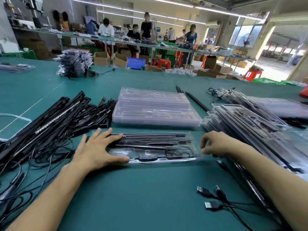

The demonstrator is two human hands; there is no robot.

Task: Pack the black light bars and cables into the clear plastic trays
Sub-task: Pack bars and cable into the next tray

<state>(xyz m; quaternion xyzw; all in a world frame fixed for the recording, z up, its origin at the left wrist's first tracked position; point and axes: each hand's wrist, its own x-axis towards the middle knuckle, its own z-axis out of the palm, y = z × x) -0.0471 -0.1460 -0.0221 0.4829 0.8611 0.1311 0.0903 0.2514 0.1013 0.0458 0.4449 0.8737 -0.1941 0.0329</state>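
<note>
A clear plastic tray lies in front of me on the green table, holding black light bars and a coiled cable. My left hand rests flat on the tray's left end, fingers spread and straight. My right hand is at the tray's right end with curled fingers pinching its edge. A pile of loose black light bars and cables lies to the left. A stack of empty clear trays sits behind the filled one.
Filled trays are stacked at the right. Loose USB cable ends lie near my right forearm. Two thin black bars lie beside the empty stack. Another tray stack stands far left. People work at benches beyond.
</note>
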